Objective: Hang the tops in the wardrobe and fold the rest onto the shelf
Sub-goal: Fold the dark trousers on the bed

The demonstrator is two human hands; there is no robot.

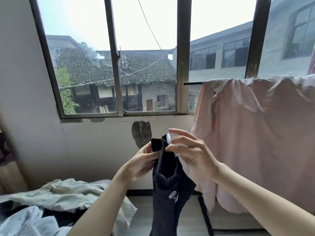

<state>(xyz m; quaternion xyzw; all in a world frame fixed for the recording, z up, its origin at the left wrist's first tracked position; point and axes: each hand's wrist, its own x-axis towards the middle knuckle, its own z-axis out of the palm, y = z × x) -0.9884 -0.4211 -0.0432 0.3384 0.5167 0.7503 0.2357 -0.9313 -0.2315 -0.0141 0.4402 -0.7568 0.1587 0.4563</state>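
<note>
- Right now you hold a dark garment (167, 183) up in front of the window (115, 57), its length hanging down between your arms.
- Your left hand (140, 163) grips its top edge from the left; your right hand (187, 150) pinches the same edge, a white piece (169, 138), perhaps a hanger or a tag, showing behind the fingers.
- You seem to be sorting it: top or not, I cannot tell.
- Next, spread it to see its shape.
- More clothes (56, 198) lie heaped near left; a pink garment (255, 137) hangs on a rail at right.
</note>
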